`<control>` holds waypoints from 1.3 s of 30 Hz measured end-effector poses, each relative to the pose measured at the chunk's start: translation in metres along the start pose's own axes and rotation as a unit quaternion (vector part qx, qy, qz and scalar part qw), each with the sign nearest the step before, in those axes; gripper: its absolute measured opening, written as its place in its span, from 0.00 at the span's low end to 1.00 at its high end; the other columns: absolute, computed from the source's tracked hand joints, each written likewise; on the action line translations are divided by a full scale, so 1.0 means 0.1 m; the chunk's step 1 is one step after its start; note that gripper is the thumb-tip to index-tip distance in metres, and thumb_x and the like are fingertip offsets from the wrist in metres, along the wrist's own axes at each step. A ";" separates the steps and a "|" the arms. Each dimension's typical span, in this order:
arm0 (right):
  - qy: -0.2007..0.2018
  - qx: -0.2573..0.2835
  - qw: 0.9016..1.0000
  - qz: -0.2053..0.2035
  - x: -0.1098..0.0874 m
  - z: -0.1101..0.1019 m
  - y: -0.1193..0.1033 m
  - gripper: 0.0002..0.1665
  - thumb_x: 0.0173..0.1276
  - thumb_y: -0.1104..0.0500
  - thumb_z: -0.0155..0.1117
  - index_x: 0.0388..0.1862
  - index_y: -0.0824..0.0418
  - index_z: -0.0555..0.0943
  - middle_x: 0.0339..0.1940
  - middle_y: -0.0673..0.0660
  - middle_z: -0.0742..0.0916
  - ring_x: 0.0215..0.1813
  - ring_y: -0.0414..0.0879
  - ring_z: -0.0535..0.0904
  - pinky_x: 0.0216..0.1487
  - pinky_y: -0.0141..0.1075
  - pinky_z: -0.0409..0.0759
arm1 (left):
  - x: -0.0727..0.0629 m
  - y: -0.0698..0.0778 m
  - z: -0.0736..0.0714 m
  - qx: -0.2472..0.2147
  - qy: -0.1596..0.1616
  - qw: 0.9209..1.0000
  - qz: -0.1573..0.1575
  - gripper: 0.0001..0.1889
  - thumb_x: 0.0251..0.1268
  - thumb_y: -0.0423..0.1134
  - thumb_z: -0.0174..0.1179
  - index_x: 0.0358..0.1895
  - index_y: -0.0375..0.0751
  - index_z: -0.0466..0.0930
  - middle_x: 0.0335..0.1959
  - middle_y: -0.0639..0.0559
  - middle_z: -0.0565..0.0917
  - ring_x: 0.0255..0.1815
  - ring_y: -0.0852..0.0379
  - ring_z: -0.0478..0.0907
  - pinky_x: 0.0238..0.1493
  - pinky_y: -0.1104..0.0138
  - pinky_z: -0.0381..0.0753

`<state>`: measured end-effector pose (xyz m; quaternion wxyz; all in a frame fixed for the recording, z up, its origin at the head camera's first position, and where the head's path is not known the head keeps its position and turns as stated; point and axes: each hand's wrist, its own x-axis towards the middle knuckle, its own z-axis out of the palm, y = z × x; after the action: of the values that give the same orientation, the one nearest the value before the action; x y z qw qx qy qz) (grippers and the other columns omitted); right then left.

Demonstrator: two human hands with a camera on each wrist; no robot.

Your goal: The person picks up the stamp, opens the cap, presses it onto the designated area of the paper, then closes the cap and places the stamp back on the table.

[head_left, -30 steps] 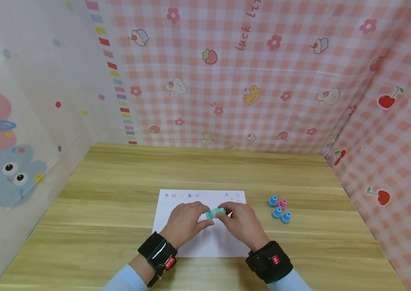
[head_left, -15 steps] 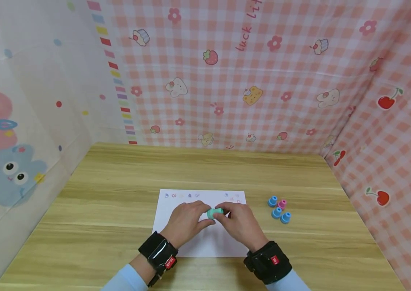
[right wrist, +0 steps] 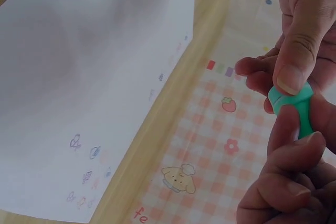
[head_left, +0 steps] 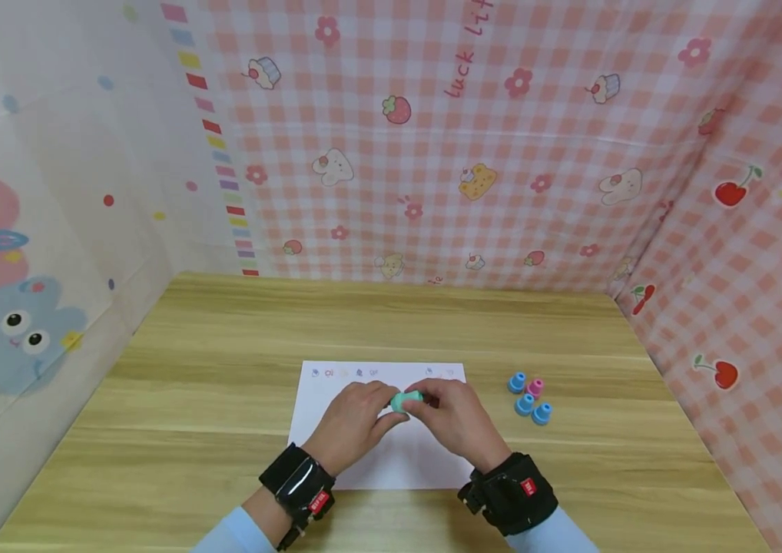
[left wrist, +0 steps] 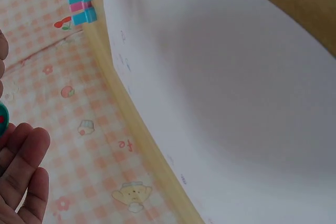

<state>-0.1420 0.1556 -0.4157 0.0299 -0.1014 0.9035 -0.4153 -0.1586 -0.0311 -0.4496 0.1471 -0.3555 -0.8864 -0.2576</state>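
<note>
Over the sheet of paper (head_left: 391, 453), a small green toy stamp (head_left: 405, 402) is held sideways between the two hands. Its wide end is pinched by the left hand (head_left: 351, 424), thumb below and fingers above. The right hand (head_left: 458, 418) grips the narrower handle end with thumb and fingers. From the right wrist view, the stamp (right wrist: 291, 99) shows a seam near its wide end, with the left thumb pressed on it. A red mark appears inside the round green end (left wrist: 3, 119) at the edge of the left wrist view. Fingers cover much of the stamp.
To the right of the paper stand several blue stamps (head_left: 525, 405) with a pink stamp (head_left: 535, 388) among them. Small printed marks (head_left: 344, 373) run along the paper's far edge. The wooden table (head_left: 225, 322) is bordered by patterned cloth walls (head_left: 432, 138).
A second ago the green cap in the left hand was apart from the stamp in the right; the two pieces have come together. Both hands stay over the paper, the right slightly farther left.
</note>
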 end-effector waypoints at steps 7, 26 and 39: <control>0.006 -0.004 1.000 0.004 0.03 0.04 -0.04 0.10 0.69 0.52 0.68 0.43 0.56 0.87 0.27 0.46 0.83 0.31 0.44 0.73 0.30 0.36 0.70 | -0.01 -0.02 -0.01 0.007 0.009 1.000 -0.012 0.13 0.64 0.49 0.65 0.42 0.44 0.83 0.38 0.54 0.86 0.42 0.58 0.83 0.49 0.59 0.78; 0.015 -0.069 0.997 -0.026 0.10 0.11 -0.05 0.09 0.70 0.56 0.66 0.46 0.57 0.86 0.26 0.45 0.80 0.29 0.43 0.73 0.29 0.34 0.71 | -0.01 -0.05 0.07 0.056 0.041 0.997 -0.035 0.16 0.64 0.53 0.66 0.43 0.45 0.86 0.34 0.54 0.87 0.34 0.58 0.83 0.34 0.60 0.80; -0.003 -0.088 0.995 -0.056 0.25 0.11 -0.04 0.07 0.69 0.55 0.67 0.42 0.57 0.86 0.27 0.44 0.82 0.29 0.42 0.73 0.30 0.35 0.73 | -0.03 -0.07 0.06 0.101 0.032 0.991 -0.080 0.17 0.61 0.55 0.67 0.41 0.44 0.87 0.32 0.51 0.85 0.33 0.53 0.84 0.30 0.60 0.79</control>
<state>-0.1643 0.1394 -0.4187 -0.0001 -0.1550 0.9295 -0.3346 -0.1622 -0.0337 -0.4580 0.1897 -0.2588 -0.9280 -0.1892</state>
